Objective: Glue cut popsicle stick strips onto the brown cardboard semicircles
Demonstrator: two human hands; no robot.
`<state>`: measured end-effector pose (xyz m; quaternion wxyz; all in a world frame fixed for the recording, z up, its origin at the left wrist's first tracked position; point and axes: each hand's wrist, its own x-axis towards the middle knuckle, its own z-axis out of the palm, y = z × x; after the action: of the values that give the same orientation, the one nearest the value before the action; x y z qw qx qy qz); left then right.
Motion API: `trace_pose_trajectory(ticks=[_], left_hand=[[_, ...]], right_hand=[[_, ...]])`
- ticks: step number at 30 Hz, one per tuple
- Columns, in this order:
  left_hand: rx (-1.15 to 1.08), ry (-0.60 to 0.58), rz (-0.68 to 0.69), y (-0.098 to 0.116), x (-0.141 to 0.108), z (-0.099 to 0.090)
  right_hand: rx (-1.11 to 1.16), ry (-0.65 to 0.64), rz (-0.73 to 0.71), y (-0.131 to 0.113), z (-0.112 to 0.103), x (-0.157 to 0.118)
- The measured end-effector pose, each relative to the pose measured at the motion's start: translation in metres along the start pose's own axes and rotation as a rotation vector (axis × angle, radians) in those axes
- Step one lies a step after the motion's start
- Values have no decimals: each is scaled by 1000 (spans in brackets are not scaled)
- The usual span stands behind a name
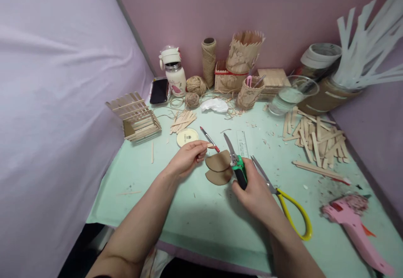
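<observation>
My left hand (190,157) is closed in a pinch on a short wooden craft stick (210,145), most of which the fingers hide. In my right hand (252,188) are pruning shears (239,172) with green and black handles, their dark curved blades pointing away from me. Between the hands, two curved pieces of brown cardboard (218,176) lie flat on the table. Just beyond them rest a red and grey pen (208,137) and a round cream lid (186,137). Yellow-handled scissors (288,202) lie beside my right wrist, and a clear ruler (242,144) lies past the shears.
A pile of craft sticks (317,137) and a pink glue gun (355,227) occupy the right side. A glass of water (288,97) stands behind. At left sits a small stick-built bench (140,123). Twine balls (195,86), a bottle (175,79) and a phone (159,91) line the back.
</observation>
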<state>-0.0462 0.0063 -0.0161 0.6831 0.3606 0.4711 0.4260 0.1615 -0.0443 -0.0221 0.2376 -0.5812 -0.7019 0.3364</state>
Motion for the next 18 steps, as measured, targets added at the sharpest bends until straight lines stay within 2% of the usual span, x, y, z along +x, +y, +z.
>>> trace_pose_trajectory(ticks=[9,18], left_hand=[[-5,19,33,-4,-1,7],[99,34,83,-7,-1,5]], right_hand=[[-57,-43,-138,1,8,-2],[-84,-52,-146,0,8,-2]])
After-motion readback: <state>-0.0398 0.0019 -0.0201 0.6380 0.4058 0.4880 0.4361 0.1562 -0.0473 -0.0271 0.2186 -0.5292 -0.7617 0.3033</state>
